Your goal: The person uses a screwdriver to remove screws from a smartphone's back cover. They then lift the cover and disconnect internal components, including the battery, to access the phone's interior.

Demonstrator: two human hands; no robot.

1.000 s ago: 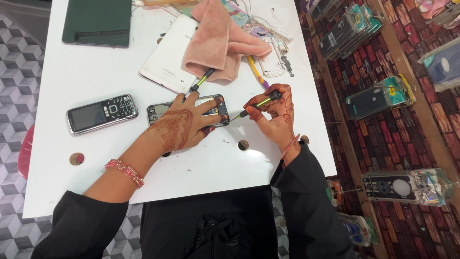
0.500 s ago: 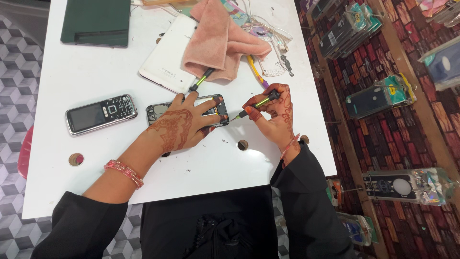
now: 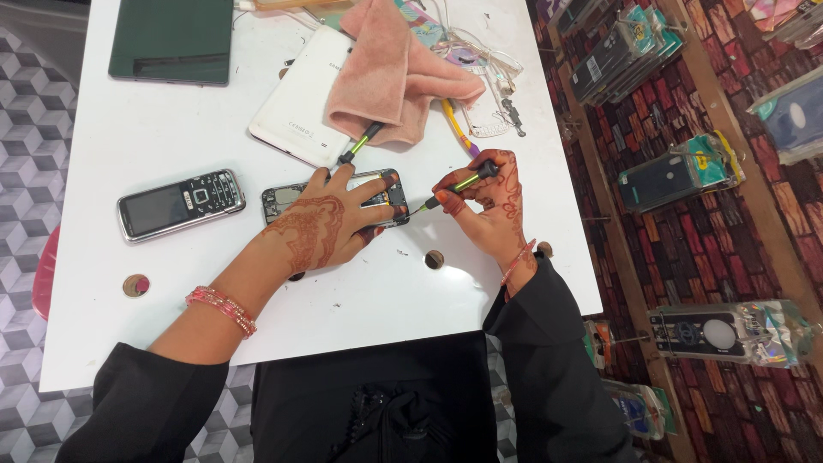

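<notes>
Phone (image 3: 283,199) under left hand (image 3: 321,230).

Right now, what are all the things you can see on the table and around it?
opened phone: 1, dark insides showing, table middle, under the left hand
screwdriver: 1, black and green, in the right hand, tip at the opened phone's right end
keypad phone: 1, black and silver, left of the opened phone
white tablet: 1, face down, above the opened phone
dark tablet: 1, top left corner
pink cloth: 1, partly over the white tablet
second screwdriver: 1, black and green, poking from under the cloth
white table: 1
packaged phone cases: several, hanging at right
left hand: 1, henna-patterned
right hand: 1, henna-patterned
</notes>
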